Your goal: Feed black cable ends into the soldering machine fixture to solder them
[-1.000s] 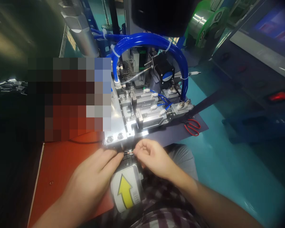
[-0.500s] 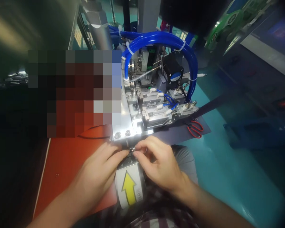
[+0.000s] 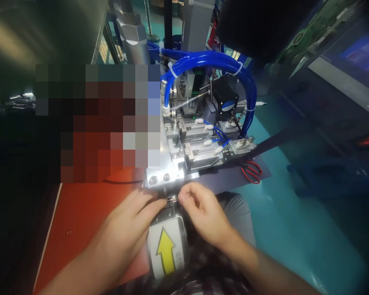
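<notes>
In the head view, my left hand (image 3: 132, 219) reaches in from the left. Its fingers are closed, and the tips meet at a small, thin, shiny piece (image 3: 173, 199) just below the machine's front edge. From the right comes my right hand (image 3: 201, 207), thumb and forefinger pinched together at the other end of that piece. What lies inside each pinch is too small and hidden to name. Below the hands is a white plate (image 3: 153, 243) with a yellow arrow (image 3: 166, 248). Directly above them sits the machine's bright metal front block (image 3: 160, 172).
A machine with metal slides (image 3: 203, 153) and a looped bundle of blue air tubes (image 3: 203, 59) stands ahead. Red-handled pliers (image 3: 251, 172) lie on the dark mat (image 3: 230, 182) at right. An orange-red tabletop (image 3: 89, 213) spreads left; part of the view is pixelated.
My right hand's fingertips have drawn slightly to the right, away from my left fingertips, so more of the small shiny piece shows. The whole view has shifted slightly downward.
</notes>
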### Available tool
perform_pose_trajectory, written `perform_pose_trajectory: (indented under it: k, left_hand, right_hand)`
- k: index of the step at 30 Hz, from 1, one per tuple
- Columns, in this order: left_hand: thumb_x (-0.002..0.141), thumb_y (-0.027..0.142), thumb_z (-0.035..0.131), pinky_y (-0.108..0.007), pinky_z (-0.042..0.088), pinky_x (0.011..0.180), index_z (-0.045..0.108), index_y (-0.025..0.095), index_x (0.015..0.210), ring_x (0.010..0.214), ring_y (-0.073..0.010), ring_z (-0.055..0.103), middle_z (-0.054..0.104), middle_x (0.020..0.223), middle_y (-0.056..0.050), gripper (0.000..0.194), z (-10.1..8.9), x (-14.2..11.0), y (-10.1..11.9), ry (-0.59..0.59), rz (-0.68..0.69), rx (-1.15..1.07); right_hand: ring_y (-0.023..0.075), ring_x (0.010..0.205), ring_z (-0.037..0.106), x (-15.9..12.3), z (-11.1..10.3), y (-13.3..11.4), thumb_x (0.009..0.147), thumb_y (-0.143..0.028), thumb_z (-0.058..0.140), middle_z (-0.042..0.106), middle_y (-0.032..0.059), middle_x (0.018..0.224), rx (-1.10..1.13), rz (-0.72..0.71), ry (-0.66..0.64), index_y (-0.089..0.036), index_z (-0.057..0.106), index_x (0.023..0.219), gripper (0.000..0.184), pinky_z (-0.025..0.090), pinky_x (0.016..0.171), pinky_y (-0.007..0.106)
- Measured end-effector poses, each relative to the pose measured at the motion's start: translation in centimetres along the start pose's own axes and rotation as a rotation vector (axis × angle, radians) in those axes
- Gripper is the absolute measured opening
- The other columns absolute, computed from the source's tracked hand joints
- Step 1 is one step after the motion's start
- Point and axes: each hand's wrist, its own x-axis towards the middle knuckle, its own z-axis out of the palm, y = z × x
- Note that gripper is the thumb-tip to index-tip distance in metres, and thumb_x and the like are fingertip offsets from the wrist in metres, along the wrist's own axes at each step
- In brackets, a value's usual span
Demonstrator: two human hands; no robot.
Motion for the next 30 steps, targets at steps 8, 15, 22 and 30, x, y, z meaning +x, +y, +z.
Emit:
perform_pose_trajectory:
  k: [8,15,22,30]
  left_hand:
    - [0.095,0.007,0.044,-0.028,0.051,0.085,0.060,0.018,0.119,0.102,-0.0193,0.060,0.063,0.111,-0.008,0.031,-0.19,0.20,0.15,0.011,-0.018,-0.027]
    - [0.096,0.006,0.043,-0.029,0.051,0.083,0.058,0.019,0.122,0.100,-0.0193,0.059,0.062,0.109,-0.008,0.032,0.04,-0.03,0.09,0.020,-0.025,-0.016]
    - [0.097,0.007,0.043,-0.032,0.050,0.086,0.056,0.018,0.123,0.106,-0.0219,0.057,0.059,0.112,-0.010,0.031,0.12,-0.37,0.22,-0.015,-0.042,0.005]
    - [0.094,0.006,0.048,-0.029,0.052,0.087,0.056,0.014,0.124,0.106,-0.0218,0.059,0.060,0.115,-0.012,0.032,-0.77,0.02,-0.14,-0.082,0.042,0.037]
  right_hand:
    - [0.0159,0.068,0.052,0.15,0.09,-0.12,0.091,-0.026,0.051,0.057,-0.0005,0.074,0.056,0.050,-0.014,-0.020,0.055,0.078,0.015,0.043,0.066,0.030]
    - [0.0170,0.070,0.054,0.00,0.10,-0.66,0.091,-0.024,0.050,0.058,0.0007,0.073,-0.011,0.024,0.012,-0.020,0.054,0.077,0.015,0.044,0.067,0.030]
    - [0.0152,0.068,0.051,0.08,0.07,-0.24,0.092,-0.021,0.051,0.056,-0.0008,0.073,0.001,0.030,-0.009,-0.020,0.054,0.078,0.015,0.043,0.065,0.028]
    - [0.0149,0.067,0.051,0.09,0.03,-0.19,0.093,-0.020,0.050,0.055,-0.0010,0.073,-0.009,-0.024,-0.005,-0.020,0.053,0.078,0.014,0.042,0.065,0.029]
